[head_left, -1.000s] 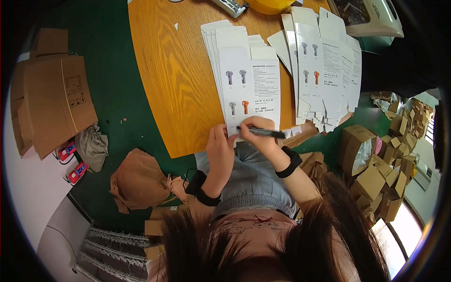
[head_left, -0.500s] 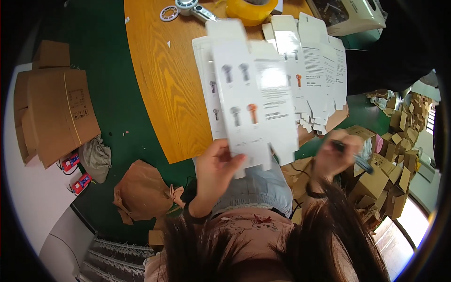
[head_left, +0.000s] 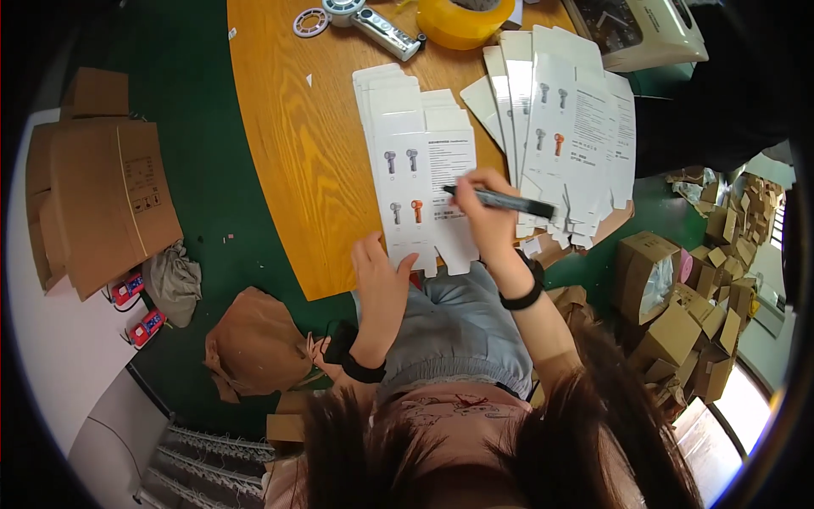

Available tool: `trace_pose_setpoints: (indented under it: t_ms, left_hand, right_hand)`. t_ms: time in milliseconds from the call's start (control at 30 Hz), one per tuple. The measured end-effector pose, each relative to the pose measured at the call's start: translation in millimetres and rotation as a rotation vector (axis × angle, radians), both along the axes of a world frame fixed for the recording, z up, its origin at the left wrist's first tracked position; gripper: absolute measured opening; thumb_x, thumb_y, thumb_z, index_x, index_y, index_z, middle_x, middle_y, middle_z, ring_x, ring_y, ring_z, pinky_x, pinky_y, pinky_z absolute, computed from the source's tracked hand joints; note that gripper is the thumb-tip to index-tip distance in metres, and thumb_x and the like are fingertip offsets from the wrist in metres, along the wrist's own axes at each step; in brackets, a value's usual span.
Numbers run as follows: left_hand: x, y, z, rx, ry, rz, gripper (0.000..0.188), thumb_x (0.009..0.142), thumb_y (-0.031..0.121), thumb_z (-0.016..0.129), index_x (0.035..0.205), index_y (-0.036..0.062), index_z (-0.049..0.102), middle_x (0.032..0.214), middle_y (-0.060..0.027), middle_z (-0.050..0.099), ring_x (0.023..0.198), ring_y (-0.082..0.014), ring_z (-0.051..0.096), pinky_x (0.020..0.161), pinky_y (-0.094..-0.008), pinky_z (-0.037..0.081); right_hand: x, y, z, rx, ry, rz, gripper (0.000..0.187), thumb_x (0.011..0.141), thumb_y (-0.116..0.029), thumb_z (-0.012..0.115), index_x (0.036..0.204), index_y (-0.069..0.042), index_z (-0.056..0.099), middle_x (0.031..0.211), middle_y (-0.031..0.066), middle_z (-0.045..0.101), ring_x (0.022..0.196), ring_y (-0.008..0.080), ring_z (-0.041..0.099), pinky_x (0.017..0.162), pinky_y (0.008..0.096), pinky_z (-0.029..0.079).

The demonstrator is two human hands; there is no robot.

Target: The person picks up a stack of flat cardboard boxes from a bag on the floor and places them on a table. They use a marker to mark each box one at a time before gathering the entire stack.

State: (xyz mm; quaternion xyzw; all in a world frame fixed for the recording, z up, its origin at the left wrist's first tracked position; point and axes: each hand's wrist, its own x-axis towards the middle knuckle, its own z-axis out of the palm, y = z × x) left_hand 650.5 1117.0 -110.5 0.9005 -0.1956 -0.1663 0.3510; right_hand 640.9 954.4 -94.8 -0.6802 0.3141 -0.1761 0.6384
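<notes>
My right hand (head_left: pixel 490 212) grips a black marker pen (head_left: pixel 509 201), its tip over the printed text of a flat white carton (head_left: pixel 424 182). This unfolded carton bears small pictures of grey and orange hand-held fans and tops a stack near the table's front edge. At its lower left corner rests my left hand (head_left: pixel 381 270), fingers apart, the thumb against the bottom edge. To the right, a second, fanned-out pile of similar flat cartons (head_left: pixel 555 136) lies partly overlapping itself.
A yellow tape roll (head_left: pixel 462 24), a grey hand-held device (head_left: pixel 381 32) and a white ring (head_left: pixel 310 23) lie at the back of the wooden table (head_left: pixel 284 153). A pale machine (head_left: pixel 636 34) stands back right. Brown cardboard boxes (head_left: pixel 127 204) flank both sides on the green floor.
The carton that my left hand held raised over the stack is no longer in the air; that hand now rests on the stack. My right hand brought the marker inward from the right.
</notes>
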Motion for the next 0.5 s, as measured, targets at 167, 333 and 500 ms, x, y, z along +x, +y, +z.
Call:
trace_pose_setpoints:
  t_ms: [167, 333, 500]
  left_hand:
    - [-5.3, 12.1, -17.2, 0.054, 0.170, 0.110, 0.038, 0.068, 0.010, 0.067, 0.096, -0.0031, 0.045, 0.090, -0.0172, 0.047, 0.081, -0.0330, 0.047, 0.068, -0.0369, 0.039]
    - [-6.6, 13.2, -21.8, -0.011, 0.167, 0.156, 0.030, 0.067, 0.007, 0.068, 0.086, 0.0003, 0.046, 0.080, -0.0133, 0.047, 0.074, -0.0311, 0.048, 0.061, -0.0379, 0.038]
    - [-6.3, 11.1, -20.9, -0.018, 0.146, 0.125, 0.031, 0.066, 0.007, 0.068, 0.087, 0.0001, 0.046, 0.079, -0.0133, 0.046, 0.070, -0.0301, 0.049, 0.059, -0.0363, 0.039]
  right_hand:
    - [26.9, 8.2, -51.2, 0.010, 0.056, 0.021, 0.008, 0.079, -0.006, 0.057, 0.075, 0.000, 0.053, 0.061, 0.0010, 0.054, 0.053, 0.0052, 0.050, 0.049, 0.0180, 0.038]
    - [29.4, 12.2, -51.4, -0.117, 0.094, 0.072, 0.009, 0.078, -0.007, 0.058, 0.074, 0.000, 0.053, 0.060, 0.0008, 0.054, 0.051, 0.0045, 0.046, 0.047, 0.0187, 0.036]
    - [31.0, 11.8, -52.2, -0.215, 0.052, 0.081, 0.009, 0.078, -0.006, 0.058, 0.071, 0.000, 0.054, 0.057, 0.0008, 0.054, 0.051, 0.0037, 0.046, 0.047, 0.0186, 0.037]
